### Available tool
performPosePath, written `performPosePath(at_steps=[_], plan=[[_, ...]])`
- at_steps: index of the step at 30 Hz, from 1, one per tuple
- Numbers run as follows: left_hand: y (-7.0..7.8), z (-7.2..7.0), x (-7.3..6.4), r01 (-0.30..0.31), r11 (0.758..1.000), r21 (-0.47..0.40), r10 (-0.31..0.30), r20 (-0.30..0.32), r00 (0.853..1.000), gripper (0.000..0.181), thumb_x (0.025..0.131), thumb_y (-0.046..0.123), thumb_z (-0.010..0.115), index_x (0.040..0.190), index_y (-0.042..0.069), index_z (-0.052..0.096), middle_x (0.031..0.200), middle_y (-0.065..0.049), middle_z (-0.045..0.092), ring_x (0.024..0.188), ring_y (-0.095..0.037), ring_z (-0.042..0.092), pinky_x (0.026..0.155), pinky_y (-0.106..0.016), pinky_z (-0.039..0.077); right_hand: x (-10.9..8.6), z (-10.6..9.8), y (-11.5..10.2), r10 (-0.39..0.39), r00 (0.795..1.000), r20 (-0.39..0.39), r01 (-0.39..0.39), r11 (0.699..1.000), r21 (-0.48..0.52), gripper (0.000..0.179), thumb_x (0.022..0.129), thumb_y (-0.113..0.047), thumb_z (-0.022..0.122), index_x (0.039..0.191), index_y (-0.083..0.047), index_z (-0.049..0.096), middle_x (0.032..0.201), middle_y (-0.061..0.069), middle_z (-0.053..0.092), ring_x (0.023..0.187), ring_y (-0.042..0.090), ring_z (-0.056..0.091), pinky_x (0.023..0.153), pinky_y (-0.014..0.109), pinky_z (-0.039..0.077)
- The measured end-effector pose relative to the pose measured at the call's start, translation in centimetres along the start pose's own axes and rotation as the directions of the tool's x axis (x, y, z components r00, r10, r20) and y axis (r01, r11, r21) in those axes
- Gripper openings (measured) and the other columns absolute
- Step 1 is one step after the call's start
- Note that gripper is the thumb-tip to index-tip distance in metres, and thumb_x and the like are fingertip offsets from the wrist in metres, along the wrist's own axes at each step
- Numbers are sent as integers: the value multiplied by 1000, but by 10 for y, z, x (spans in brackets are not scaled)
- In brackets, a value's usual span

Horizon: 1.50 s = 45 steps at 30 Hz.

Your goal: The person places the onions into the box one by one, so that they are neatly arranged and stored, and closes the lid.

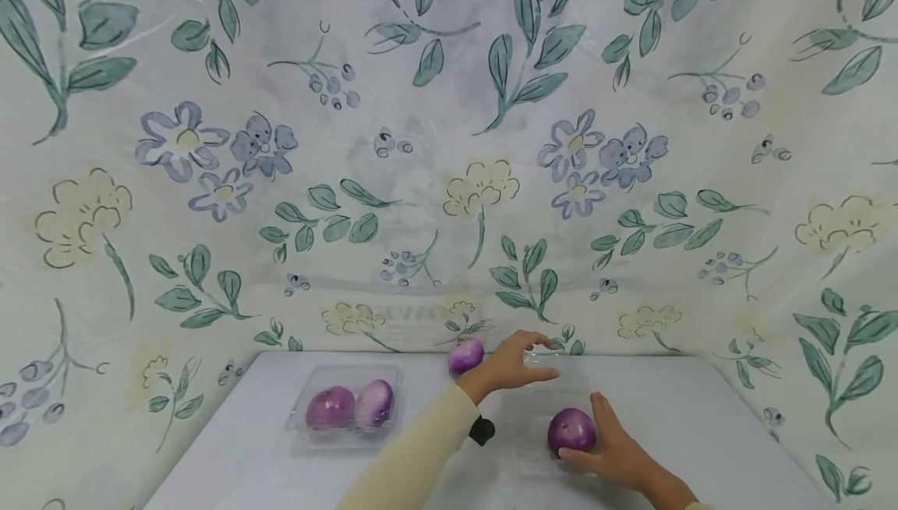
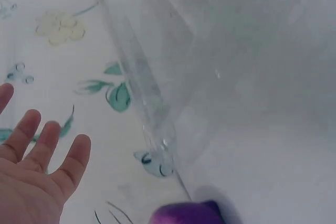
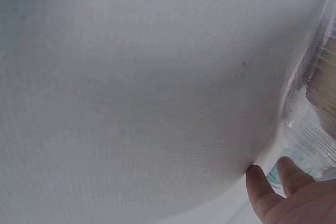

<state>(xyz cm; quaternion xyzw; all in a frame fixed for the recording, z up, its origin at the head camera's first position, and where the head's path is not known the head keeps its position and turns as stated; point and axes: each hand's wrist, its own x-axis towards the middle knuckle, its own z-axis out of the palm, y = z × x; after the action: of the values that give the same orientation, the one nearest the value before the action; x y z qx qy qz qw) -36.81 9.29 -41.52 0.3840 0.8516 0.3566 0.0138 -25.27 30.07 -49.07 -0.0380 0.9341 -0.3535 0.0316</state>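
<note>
A peeled-looking purple onion sits at the near end of an open clear plastic clamshell box on the right. My right hand holds this onion, thumb at its front and a finger along its right side. My left hand is at the far side of the box, by its clear lid, with fingers spread in the left wrist view. Another purple onion lies on the table just left of that hand. In the right wrist view, fingertips show near the ribbed clear plastic.
A second clear plastic box with two purple onions stands on the left of the white table. A small dark object shows beside the left forearm. Floral cloth hangs behind the table.
</note>
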Motion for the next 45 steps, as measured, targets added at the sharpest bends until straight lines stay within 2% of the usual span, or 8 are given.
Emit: performPosePath(at_steps=[4, 12, 20, 25, 32, 36, 43, 45], plan=[[-10, -10, 1, 11, 1000, 7, -11, -34, 999, 52, 90, 35, 71, 132, 8, 58, 135, -12, 58, 126, -31, 54, 106, -44, 46, -1, 0, 3, 1, 1000, -4, -1, 1000, -7, 122, 81, -51, 76, 152, 14, 2, 160, 36, -1, 147, 52, 1, 114, 69, 13], [-26, -35, 1, 81, 993, -83, -85, -56, 995, 61, 91, 33, 71, 141, 6, 49, 144, -18, 50, 134, -41, 46, 109, -53, 41, -3, -2, 5, -14, 1000, -10, 14, 1000, 7, 121, 81, -51, 76, 152, 14, 2, 161, 34, -2, 148, 51, 0, 115, 67, 10], [-36, -50, 4, 74, 996, -43, -80, -150, 985, 61, 89, 33, 72, 138, 3, 52, 145, -16, 51, 138, -36, 43, 114, -53, 35, -4, -5, 4, -4, 1000, -26, 4, 1000, 0, 121, 80, -51, 76, 152, 14, 3, 161, 34, 0, 148, 51, 2, 115, 68, 13], [-42, -55, 5, 118, 993, -21, -120, -191, 974, 61, 86, 36, 74, 135, 5, 55, 145, -15, 51, 139, -34, 43, 116, -52, 33, -4, -6, 3, 14, 1000, -28, -14, 1000, 2, 122, 80, -51, 77, 152, 13, 3, 161, 33, 0, 149, 50, 1, 116, 67, 13], [-55, -59, 0, 170, 985, 19, -165, -142, 976, 68, 80, 39, 79, 133, 4, 57, 147, -18, 50, 140, -37, 41, 115, -53, 33, -1, -5, 5, 6, 999, -34, -6, 1000, -2, 122, 80, -53, 76, 152, 13, 3, 161, 32, 0, 149, 49, 0, 116, 66, 12], [-65, -57, -4, 246, 969, 23, -241, -120, 963, 75, 76, 40, 82, 137, 4, 55, 151, -20, 44, 142, -40, 36, 116, -57, 31, 1, -5, 4, 12, 999, -33, -12, 1000, 1, 123, 80, -53, 76, 152, 13, 3, 161, 32, 0, 149, 49, 0, 117, 65, 11], [-79, -48, -9, 316, 947, 61, -311, -86, 947, 83, 76, 43, 83, 143, 7, 50, 156, -26, 33, 146, -46, 27, 116, -63, 26, 2, -2, 0, 34, 999, -26, -33, 999, 42, 123, 78, -52, 79, 153, 12, 5, 161, 32, 1, 149, 50, 2, 115, 68, 14], [-82, -46, -10, 326, 944, 59, -320, -88, 943, 83, 75, 42, 84, 143, 7, 51, 155, -25, 37, 145, -46, 30, 115, -63, 28, 2, 0, 0, 34, 999, -24, -33, 998, 44, 123, 78, -53, 79, 153, 11, 6, 162, 32, 2, 149, 50, 3, 115, 69, 15]])
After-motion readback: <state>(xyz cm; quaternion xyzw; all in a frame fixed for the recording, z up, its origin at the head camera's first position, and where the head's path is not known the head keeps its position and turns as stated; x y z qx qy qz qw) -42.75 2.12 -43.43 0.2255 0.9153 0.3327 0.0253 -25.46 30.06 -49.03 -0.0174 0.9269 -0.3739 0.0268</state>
